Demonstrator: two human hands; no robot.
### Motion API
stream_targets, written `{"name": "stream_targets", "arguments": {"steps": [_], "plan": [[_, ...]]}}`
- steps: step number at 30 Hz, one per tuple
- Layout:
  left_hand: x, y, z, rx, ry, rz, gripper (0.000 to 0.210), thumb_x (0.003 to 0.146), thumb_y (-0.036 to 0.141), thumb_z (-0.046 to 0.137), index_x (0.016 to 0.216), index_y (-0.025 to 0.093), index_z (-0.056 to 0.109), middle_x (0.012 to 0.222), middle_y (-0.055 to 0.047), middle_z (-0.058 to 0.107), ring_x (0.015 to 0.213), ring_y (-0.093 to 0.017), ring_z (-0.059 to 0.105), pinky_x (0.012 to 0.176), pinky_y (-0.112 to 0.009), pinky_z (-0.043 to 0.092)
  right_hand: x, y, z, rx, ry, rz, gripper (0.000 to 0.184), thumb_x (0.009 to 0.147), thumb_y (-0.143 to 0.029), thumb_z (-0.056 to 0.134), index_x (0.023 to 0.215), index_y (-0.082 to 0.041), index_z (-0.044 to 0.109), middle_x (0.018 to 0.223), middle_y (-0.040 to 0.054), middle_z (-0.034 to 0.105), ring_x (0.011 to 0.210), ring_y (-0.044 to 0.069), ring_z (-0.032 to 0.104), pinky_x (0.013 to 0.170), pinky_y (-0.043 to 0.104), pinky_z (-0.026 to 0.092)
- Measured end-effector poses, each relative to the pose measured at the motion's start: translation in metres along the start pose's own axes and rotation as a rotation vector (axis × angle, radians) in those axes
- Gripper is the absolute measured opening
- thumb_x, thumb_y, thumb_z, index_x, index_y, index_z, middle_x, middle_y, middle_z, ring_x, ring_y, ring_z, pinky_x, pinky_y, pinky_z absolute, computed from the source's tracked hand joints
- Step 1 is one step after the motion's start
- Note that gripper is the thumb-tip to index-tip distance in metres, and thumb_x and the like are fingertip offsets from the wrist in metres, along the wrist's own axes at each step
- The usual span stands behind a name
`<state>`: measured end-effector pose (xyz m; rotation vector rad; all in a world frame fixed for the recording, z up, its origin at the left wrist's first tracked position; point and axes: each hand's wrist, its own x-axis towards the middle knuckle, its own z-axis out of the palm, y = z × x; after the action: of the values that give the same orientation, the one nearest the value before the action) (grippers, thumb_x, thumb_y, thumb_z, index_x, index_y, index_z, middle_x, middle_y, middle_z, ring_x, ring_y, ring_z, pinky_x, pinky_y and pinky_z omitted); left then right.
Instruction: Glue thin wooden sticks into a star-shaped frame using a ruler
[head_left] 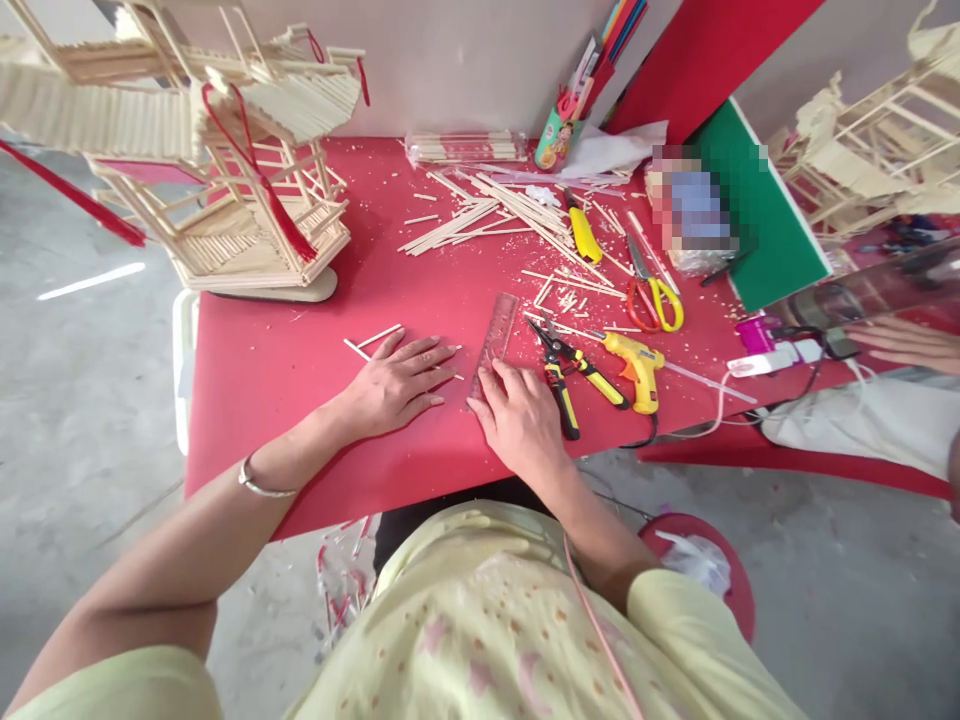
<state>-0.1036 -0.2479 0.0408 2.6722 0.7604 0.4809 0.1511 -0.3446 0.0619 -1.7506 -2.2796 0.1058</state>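
My left hand (401,385) lies flat on the red table, fingers stretched out, over some thin wooden sticks (373,340) whose ends stick out from beneath it. A clear ruler (500,325) is set at a slant to the right of that hand. My right hand (525,412) has its bent fingers and thumb on the ruler's near end, gripping it. Just right of this hand are pliers (574,370) with black and yellow handles, partly spread. A yellow hot glue gun (636,365) lies beyond them.
Loose sticks (487,215) and scraps cover the table's back, with a yellow utility knife (583,232) and scissors (654,295). A wooden-stick pavilion model (255,230) stands left. A power strip (772,360) with cables sits right, near another person's hand (911,345).
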Motion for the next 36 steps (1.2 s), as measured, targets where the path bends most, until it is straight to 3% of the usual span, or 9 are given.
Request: {"name": "stream_targets", "arguments": {"steps": [5, 9, 12, 20, 36], "plan": [[-0.001, -0.001, 0.001, -0.034, 0.007, -0.010, 0.050, 0.113, 0.053, 0.047, 0.153, 0.031, 0.065, 0.166, -0.011, 0.055, 0.155, -0.036, 0.052, 0.132, -0.068, 0.023, -0.012, -0.002, -0.012, 0.052, -0.035, -0.075, 0.044, 0.112, -0.035, 0.049, 0.149, -0.020, 0.068, 0.141, 0.0168, 0.071, 0.121, 0.033, 0.065, 0.108, 0.053, 0.056], [-0.001, 0.000, 0.001, -0.053, 0.008, -0.015, 0.048, 0.113, 0.048, 0.045, 0.154, 0.031, 0.064, 0.167, -0.010, 0.054, 0.156, -0.035, 0.050, 0.132, -0.069, 0.022, -0.004, 0.024, -0.018, 0.133, -0.038, -0.238, 0.040, 0.110, -0.028, 0.054, 0.145, -0.023, 0.071, 0.157, 0.0100, 0.064, 0.147, 0.033, 0.053, 0.124, 0.056, 0.049], [-0.002, 0.000, 0.001, -0.059, 0.004, -0.020, 0.047, 0.113, 0.046, 0.046, 0.154, 0.031, 0.064, 0.167, -0.010, 0.054, 0.155, -0.035, 0.051, 0.133, -0.070, 0.022, -0.003, 0.038, -0.015, 0.137, -0.041, -0.289, 0.040, 0.109, -0.030, 0.057, 0.145, -0.020, 0.071, 0.162, 0.0113, 0.060, 0.155, 0.032, 0.048, 0.127, 0.056, 0.046], [-0.001, 0.001, 0.000, -0.080, 0.016, -0.011, 0.046, 0.113, 0.045, 0.047, 0.152, 0.031, 0.066, 0.166, -0.009, 0.056, 0.157, -0.035, 0.050, 0.133, -0.069, 0.022, -0.015, 0.021, 0.001, 0.122, 0.017, -0.176, 0.043, 0.110, -0.036, 0.055, 0.150, -0.025, 0.067, 0.160, 0.0104, 0.062, 0.146, 0.033, 0.055, 0.123, 0.056, 0.048], [0.000, 0.002, -0.001, -0.090, 0.018, -0.025, 0.043, 0.112, 0.044, 0.048, 0.149, 0.033, 0.069, 0.164, -0.009, 0.058, 0.156, -0.035, 0.050, 0.133, -0.069, 0.021, -0.023, 0.010, 0.008, 0.124, 0.126, -0.091, 0.033, 0.108, -0.034, 0.059, 0.136, -0.028, 0.075, 0.134, 0.0127, 0.071, 0.128, 0.032, 0.062, 0.113, 0.052, 0.053]]}}
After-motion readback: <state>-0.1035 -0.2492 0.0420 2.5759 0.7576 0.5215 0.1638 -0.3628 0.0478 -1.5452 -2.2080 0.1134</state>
